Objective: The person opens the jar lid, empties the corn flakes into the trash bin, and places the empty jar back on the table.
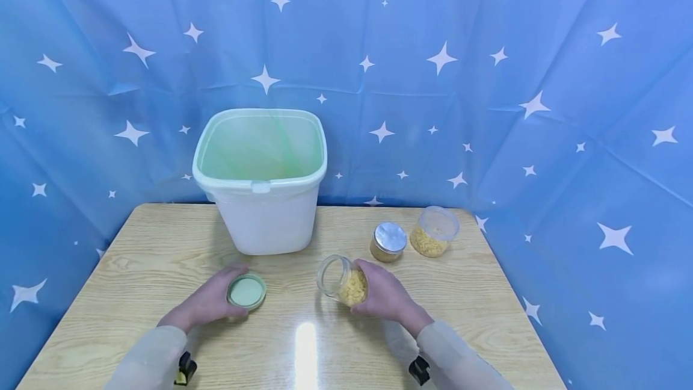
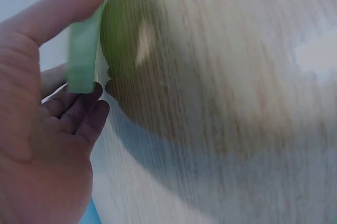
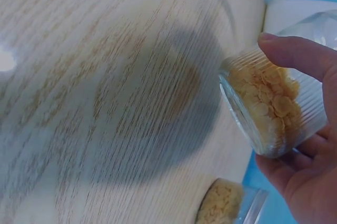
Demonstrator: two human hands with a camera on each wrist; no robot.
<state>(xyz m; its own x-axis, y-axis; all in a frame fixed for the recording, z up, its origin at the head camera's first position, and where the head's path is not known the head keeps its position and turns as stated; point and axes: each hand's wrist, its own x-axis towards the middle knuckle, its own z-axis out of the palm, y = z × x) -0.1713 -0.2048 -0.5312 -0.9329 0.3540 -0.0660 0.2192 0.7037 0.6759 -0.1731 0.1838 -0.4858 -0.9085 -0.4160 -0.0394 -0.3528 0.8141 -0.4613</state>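
My left hand (image 1: 215,295) pinches a round pale green lid (image 1: 246,292) by its edge, thumb on one side and fingers on the other. Seen from the left wrist, the lid (image 2: 83,56) is edge-on, held above the wooden table. In my right hand (image 1: 385,294) is a clear glass jar (image 1: 332,277), gripped around its lower part. It tilts, with its uncovered mouth to the left. Yellow flakes (image 3: 274,98) lie inside, near the base. The ribbed wall of the jar shows in the right wrist view, between thumb and fingers.
A large white bin (image 1: 265,218) with a pale green inside stands at the back left. Behind my right hand are a jar with a silver lid (image 1: 390,237) and a clear tub of flakes (image 1: 435,231). A blue star-patterned curtain (image 1: 346,29) hangs beyond the wooden table (image 1: 281,354).
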